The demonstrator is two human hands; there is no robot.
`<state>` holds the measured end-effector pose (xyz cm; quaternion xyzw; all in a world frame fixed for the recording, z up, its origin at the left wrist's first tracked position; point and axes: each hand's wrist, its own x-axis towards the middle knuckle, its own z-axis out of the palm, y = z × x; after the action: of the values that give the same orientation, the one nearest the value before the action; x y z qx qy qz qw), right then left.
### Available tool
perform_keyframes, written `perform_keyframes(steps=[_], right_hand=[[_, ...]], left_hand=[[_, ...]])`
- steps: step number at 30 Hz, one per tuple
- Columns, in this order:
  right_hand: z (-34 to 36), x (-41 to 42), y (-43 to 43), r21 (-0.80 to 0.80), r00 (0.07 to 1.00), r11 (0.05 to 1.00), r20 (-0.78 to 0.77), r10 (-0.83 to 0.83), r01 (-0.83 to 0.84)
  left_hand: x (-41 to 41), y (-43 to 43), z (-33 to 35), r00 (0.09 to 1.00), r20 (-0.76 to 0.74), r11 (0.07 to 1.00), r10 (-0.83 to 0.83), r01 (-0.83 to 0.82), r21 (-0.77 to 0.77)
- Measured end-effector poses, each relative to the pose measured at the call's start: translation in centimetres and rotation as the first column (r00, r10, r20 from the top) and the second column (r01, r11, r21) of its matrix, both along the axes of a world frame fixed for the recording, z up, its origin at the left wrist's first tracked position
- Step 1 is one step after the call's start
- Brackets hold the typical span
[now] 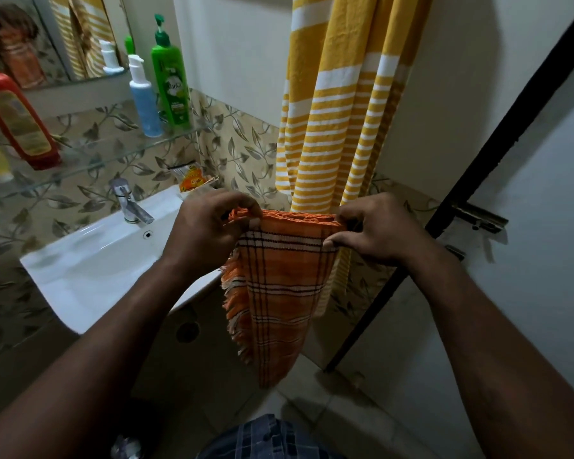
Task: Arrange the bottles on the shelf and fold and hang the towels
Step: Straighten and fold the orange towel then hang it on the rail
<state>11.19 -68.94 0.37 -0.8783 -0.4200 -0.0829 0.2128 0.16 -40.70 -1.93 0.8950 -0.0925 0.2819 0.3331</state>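
Pinching the folded top edge of the orange checked towel point(279, 286), the left hand point(203, 226) and right hand point(375, 230) held it with curled fingers in front of the hanging yellow striped towel point(342, 104). On the glass shelf point(90, 157) stood a green pump bottle point(170, 77), a blue one point(143, 97) and a red bottle point(17, 117), above the white sink point(90, 260).

Home bathroom: washbasin point(90, 260), tap point(128, 202), mirror point(47, 38).

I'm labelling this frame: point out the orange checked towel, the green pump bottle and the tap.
orange checked towel point(279, 286): head view, middle of the hanging cloth.
green pump bottle point(172, 89): head view, its label.
tap point(125, 202): head view, its upright body.
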Motion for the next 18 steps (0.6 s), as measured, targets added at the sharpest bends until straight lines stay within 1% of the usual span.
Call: perform_keyframes(steps=[2, 3, 5, 10, 12, 15, 16, 18], right_hand=[[0.0, -0.1, -0.1, 0.026, 0.999, 1.000, 0.032, -0.001, 0.001], [-0.1, -0.2, -0.1, 0.060, 1.000, 0.998, 0.026, -0.003, 0.002], [-0.2, -0.6, 0.1, 0.150, 0.999, 0.988, -0.034, -0.020, 0.025], [0.2, -1.2, 0.4, 0.398, 0.988, 0.908, -0.127, -0.090, 0.134], [0.3, -1.1, 0.4, 0.436, 0.976, 0.884, -0.199, -0.088, 0.169], [0.4, -1.1, 0.1, 0.532, 0.925, 0.822, -0.379, 0.016, 0.203], [0.4, -1.0, 0.0, 0.546, 0.915, 0.812, -0.401, 0.035, 0.208], [0.3, -0.8, 0.1, 0.534, 0.923, 0.818, -0.385, 0.013, 0.211]], left_hand=[[0.2, 0.0, 0.3, 1.000, 0.006, 1.000, -0.007, 0.007, 0.000], [0.2, 0.0, 0.6, 1.000, 0.002, 0.999, -0.004, 0.005, -0.040], [0.5, -0.1, 1.2, 1.000, -0.006, 0.992, -0.014, 0.013, -0.124], [0.9, -0.6, 2.4, 0.999, 0.036, 0.988, 0.010, -0.005, -0.157], [1.2, -0.4, 2.6, 0.999, 0.053, 0.998, -0.010, 0.014, -0.067], [1.5, -0.3, 2.5, 0.998, 0.042, 0.998, -0.055, 0.055, 0.018], [1.5, -0.3, 2.5, 0.997, 0.033, 0.997, -0.069, 0.068, 0.041], [1.6, -0.4, 2.7, 0.996, -0.005, 0.991, -0.092, 0.092, 0.101]])
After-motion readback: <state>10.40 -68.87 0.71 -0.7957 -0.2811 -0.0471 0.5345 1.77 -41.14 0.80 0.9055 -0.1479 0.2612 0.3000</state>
